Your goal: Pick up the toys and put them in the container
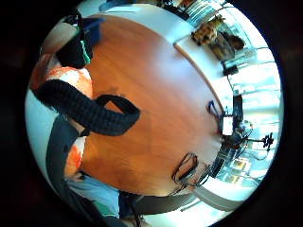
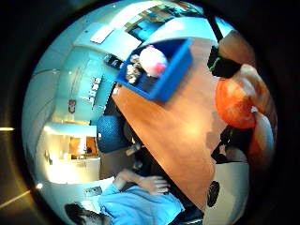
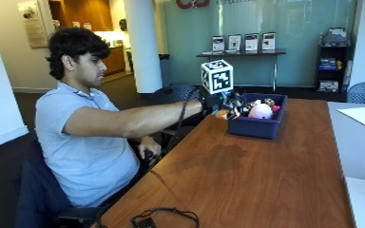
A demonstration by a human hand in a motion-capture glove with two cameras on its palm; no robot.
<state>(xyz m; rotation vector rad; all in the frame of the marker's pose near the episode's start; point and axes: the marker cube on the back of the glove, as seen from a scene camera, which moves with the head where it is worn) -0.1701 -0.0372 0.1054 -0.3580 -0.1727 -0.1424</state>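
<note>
Wooden table (image 3: 245, 175) | your gloved right hand (image 3: 224, 108) curls round an orange-and-white soft toy (image 2: 236, 101) | blue plastic container (image 3: 258, 124) just beyond your fingertips, already holding a pink toy (image 3: 260, 111) and others | drop left.

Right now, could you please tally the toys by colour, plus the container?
Orange toy, held by right hand: 1
Pink-and-white toy, in blue container: 1
Brownish toys, in it: at least 1, hard to separate
Blue container: 1
Total: at least 4
</note>
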